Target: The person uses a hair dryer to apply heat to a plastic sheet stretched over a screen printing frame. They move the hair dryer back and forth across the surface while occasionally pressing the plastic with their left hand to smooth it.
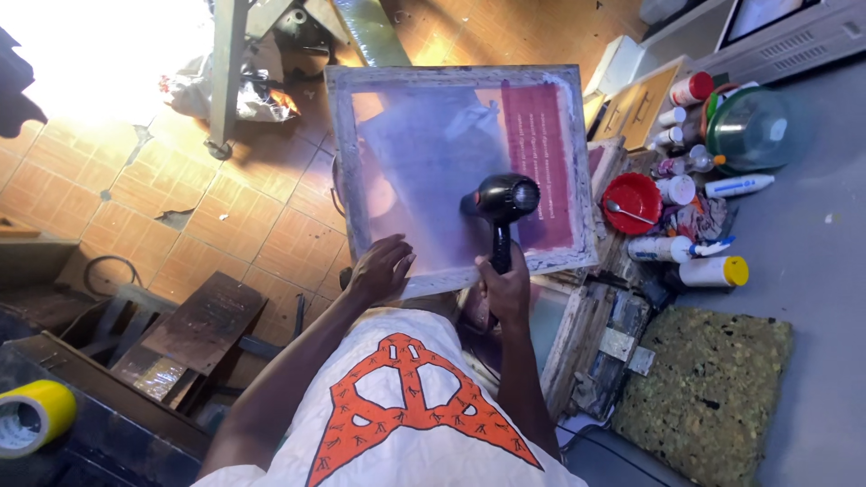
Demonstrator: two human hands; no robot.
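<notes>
Screen (451, 171): wooden frame with thin mesh, tilted above the floor; likely light, stiff at the rails, fragile in the mesh.
Left hand (381, 269): grip closed on the bottom rail.
Right hand (505, 290): grip wrapped around the dryer (502, 200), aimed at the mesh.
Hold: rails only, I judge.

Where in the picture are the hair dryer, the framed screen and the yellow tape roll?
hair dryer (507, 198): head view, on its black body.
framed screen (433, 162): head view, on the mesh.
yellow tape roll (45, 408): head view, on its outer yellow band.
</notes>
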